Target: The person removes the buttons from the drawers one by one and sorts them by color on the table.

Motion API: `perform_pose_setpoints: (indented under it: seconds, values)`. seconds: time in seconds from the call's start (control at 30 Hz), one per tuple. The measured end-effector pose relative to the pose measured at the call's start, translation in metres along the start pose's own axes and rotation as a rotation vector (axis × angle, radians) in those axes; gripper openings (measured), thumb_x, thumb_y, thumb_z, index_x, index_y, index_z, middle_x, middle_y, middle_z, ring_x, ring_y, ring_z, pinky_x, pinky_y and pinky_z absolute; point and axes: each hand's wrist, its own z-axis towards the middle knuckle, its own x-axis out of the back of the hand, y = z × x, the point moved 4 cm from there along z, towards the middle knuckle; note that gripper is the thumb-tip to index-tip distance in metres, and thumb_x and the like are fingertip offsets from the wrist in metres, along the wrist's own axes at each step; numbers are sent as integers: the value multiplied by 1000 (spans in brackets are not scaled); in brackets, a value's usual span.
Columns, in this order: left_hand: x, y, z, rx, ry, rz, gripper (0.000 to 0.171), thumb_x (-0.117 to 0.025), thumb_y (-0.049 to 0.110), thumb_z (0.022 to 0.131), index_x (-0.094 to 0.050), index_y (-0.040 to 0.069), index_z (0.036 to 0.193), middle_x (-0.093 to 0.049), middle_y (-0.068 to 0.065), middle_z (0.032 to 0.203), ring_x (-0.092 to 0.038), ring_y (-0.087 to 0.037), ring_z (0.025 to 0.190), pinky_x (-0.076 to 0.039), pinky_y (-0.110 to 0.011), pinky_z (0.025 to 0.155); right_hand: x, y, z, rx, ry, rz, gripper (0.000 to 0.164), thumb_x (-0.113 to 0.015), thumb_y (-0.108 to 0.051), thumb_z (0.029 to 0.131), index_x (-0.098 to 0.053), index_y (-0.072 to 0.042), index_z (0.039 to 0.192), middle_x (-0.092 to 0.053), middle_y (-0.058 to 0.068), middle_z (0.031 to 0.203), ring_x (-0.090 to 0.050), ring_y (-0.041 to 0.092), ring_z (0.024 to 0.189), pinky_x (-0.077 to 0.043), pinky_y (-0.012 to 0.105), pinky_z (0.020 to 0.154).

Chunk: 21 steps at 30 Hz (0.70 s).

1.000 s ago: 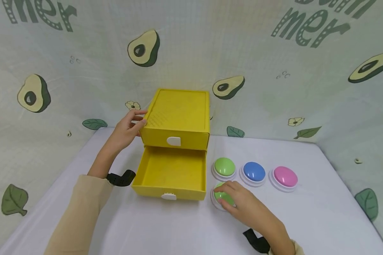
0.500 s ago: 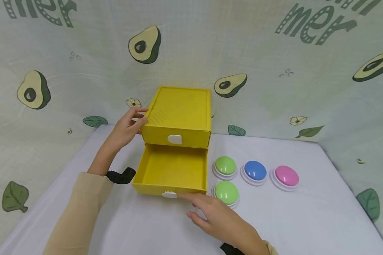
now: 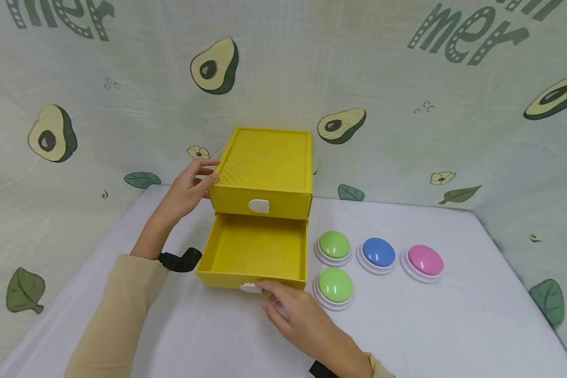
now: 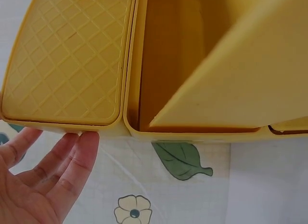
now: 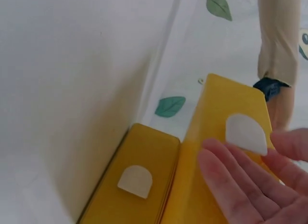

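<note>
You have the yellow cabinet (image 3: 264, 157) at the back of the white table (image 3: 430, 325), close to the printed cloth (image 3: 274, 79) and facing you, probably so that both hands reach it without crossing. Your left hand (image 3: 189, 191) lies against its left side, near the top front corner; the left wrist view shows fingertips at the side wall, the fingers extended and wrapped round nothing, a contact that likely serves to brace the box against force on its front. The lower drawer (image 3: 217, 279) juts out towards you while the upper drawer (image 3: 231, 202) sits closed above it, so the lower one's inside lies exposed from above. Your right hand (image 3: 307, 317) is at the lower drawer's white handle (image 3: 249, 287), the index finger at the handle's right end and the thumb apart from it; the fingers look loose and unclenched, though I cannot tell how firmly any tip presses. Coming in from the front right keeps that forearm out of the drawer's mouth, it seems. The back green button (image 3: 334, 244), the front green button (image 3: 335, 285), the blue button (image 3: 378, 252) and the pink button (image 3: 425, 260) stand right of the drawer, presumably to leave its path free.
</note>
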Motion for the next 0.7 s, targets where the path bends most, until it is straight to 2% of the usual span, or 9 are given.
perform_pose_setpoints:
  seconds: [0.13,0.33,0.7]
  values:
    - [0,-1,0,5,0,-4,48,-44,38,97,-35,18,139,-42,-15,136,-52,-32,110,-47,-49,90,-3,1,4,31,124,2,20,-60,-8,89,-61,-10,108,-65,-4,80,-54,-3,66,-45,4,62]
    - [1,1,0,8,3,5,48,-44,38,97,-35,18,140,-42,-15,136,-52,-32,110,-47,-50,90,-3,0,8,53,234,-56,15,-65,-6,85,-64,-11,98,-65,-5,71,-51,-4,60,-42,3,57]
    - [0,2,0,-1,-4,-3,47,-43,36,98,-34,17,140,-41,-16,136,-52,-32,111,-47,-49,90,-4,0,14,-25,245,-99,12,-67,-6,83,-65,-12,93,-57,-8,61,-40,-5,52,-36,3,51]
